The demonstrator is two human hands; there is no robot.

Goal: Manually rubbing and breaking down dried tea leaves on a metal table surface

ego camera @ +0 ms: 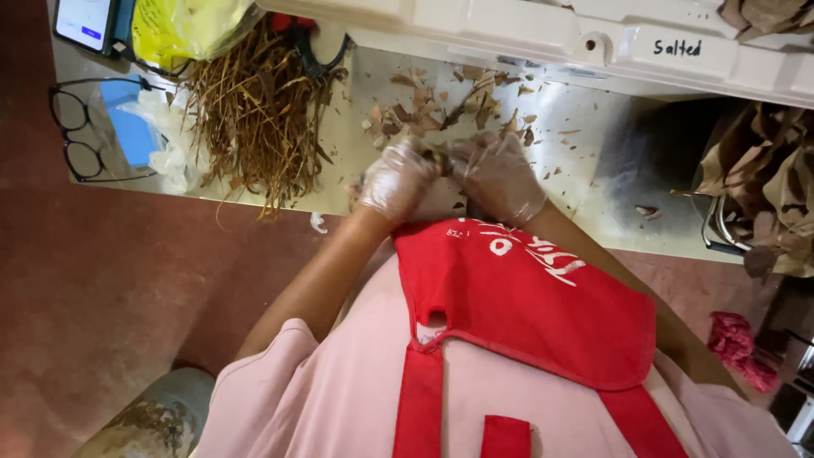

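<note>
Head view, looking down my own front at the steel worktop. My left hand and right hand, both in thin clear plastic gloves, meet at the worktop's near edge, fingers curled inward and pinching between them a small brown dried leaf piece; it is mostly hidden by the gloves, so I cannot tell its full shape. Just beyond the hands lies a loose scatter of brown leaf fragments, spreading toward the white plastic container along the far side. Left of the hands sits a tangled heap of dry brown stems, near but not touching them. Farther left rest black-framed glasses, a blue box, crumpled clear plastic gloves, a yellow bag and a phone with a lit screen. A pile of large dried brown leaves fills a metal bowl at the right edge. A red apron over a pink shirt covers the foreground.

In my judgement, good handling here means gripping the leaf close on both sides of the stem with the fingertips, pulling apart gently so the brittle blade separates cleanly, and working above the worktop so crumbs fall there and not onto the red floor.
</note>
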